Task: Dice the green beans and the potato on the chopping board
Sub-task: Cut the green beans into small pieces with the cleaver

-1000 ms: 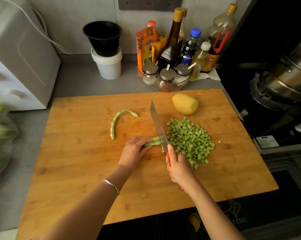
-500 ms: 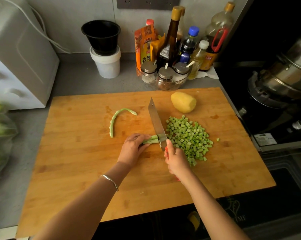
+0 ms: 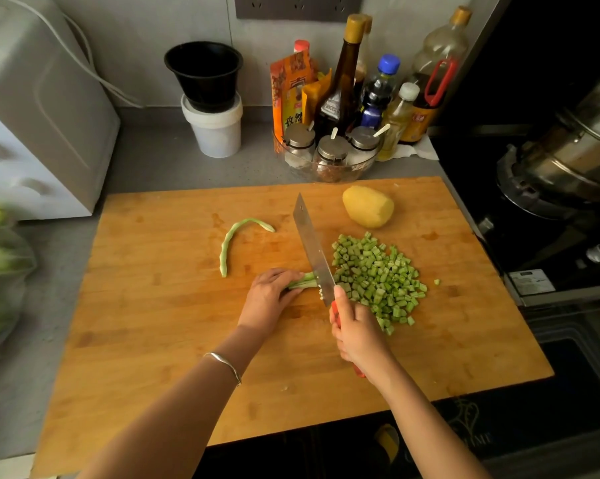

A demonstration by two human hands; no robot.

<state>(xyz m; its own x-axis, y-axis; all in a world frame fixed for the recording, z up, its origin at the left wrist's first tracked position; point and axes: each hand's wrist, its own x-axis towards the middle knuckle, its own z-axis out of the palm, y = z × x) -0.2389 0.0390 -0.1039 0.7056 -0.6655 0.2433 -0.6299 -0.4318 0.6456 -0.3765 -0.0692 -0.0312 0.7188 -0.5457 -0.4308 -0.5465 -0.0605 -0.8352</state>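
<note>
A large rectangular chopping board [image 3: 174, 340] of pale, strip-grained wood covers most of a grey counter. Near its middle the left hand [image 3: 269, 299] lies knuckles up, fingers curled over a short bundle of green beans [image 3: 303, 281], pinning it to the wood; most of the bundle is hidden under the hand. The right hand [image 3: 355, 337] is closed around the red handle of a knife [image 3: 314, 248], whose flat, matte steel blade stands edge-down against the bundle's exposed end. The handle is almost wholly covered by the fist. Just right of the blade sits a loose heap of diced beans [image 3: 378, 276], small ridged green pieces. A single whole bean [image 3: 227, 242], curved like a hook, lies apart on the left. A peeled potato [image 3: 368, 206], smooth and yellow, rests near the board's far edge. Blurred greens at the left frame edge are hard to make out.
</note>
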